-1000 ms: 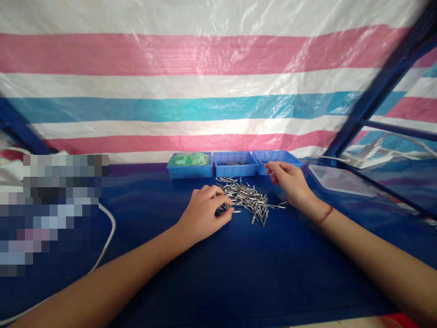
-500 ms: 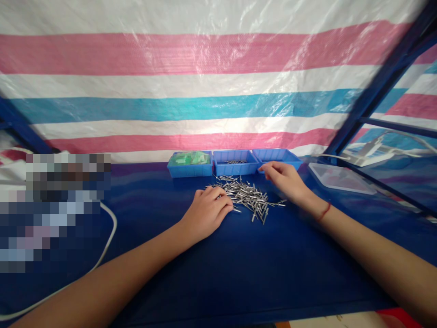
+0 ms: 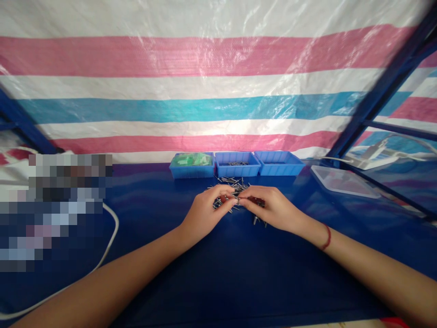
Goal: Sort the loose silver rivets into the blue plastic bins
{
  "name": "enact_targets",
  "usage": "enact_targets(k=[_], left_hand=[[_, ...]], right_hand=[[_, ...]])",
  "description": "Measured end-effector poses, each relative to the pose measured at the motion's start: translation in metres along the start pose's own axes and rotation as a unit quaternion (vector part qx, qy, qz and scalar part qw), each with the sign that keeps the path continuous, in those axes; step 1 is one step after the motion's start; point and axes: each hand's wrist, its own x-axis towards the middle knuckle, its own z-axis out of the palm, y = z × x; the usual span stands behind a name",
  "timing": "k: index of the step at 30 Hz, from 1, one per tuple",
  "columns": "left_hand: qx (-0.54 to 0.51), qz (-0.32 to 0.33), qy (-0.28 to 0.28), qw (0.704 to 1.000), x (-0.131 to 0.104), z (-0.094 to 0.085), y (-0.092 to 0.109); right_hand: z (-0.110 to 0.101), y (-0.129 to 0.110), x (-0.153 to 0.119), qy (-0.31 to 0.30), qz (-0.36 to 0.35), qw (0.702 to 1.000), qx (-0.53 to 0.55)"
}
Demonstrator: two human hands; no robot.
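A loose pile of silvery blind rivets (image 3: 235, 181) lies on the blue tabletop, partly hidden behind both hands. Over its near side, my left hand (image 3: 205, 212) is closed in a pinch, with a small rivet at the thumb and fingertips. My right hand (image 3: 278, 209), a red cord round its wrist, meets it from the right and pinches at the same small metal piece. The fingertips of the two hands nearly touch, so most of that piece is covered.
Behind the pile stand three blue bins: one with green packets (image 3: 193, 171), a middle one (image 3: 237, 171) holding several rivets, and a right one (image 3: 280, 169). A translucent lid (image 3: 344, 182) lies at right; a white cable (image 3: 114, 223) curves at left.
My right hand has come from the right bin down and left to meet my left hand over the pile. My left hand has lifted slightly, its fingers now pinching a rivet.
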Motion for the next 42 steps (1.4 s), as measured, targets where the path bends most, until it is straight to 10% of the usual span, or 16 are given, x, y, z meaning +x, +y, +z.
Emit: enact_targets(k=[17,25,42], left_hand=[[-0.017,0.000,0.001,1.000,0.000,-0.003,0.000],[-0.007,0.007,0.005,1.000,0.003,-0.002,-0.001],[0.026,0.037,-0.042,0.998,0.003,-0.001,-0.002]], right_hand=[[0.006,0.001,-0.001,0.012,0.026,0.999,0.034],[0.006,-0.002,-0.002,0.116,0.048,0.991,0.052],[0.000,-0.013,-0.004,0.127,-0.048,0.991,-0.012]])
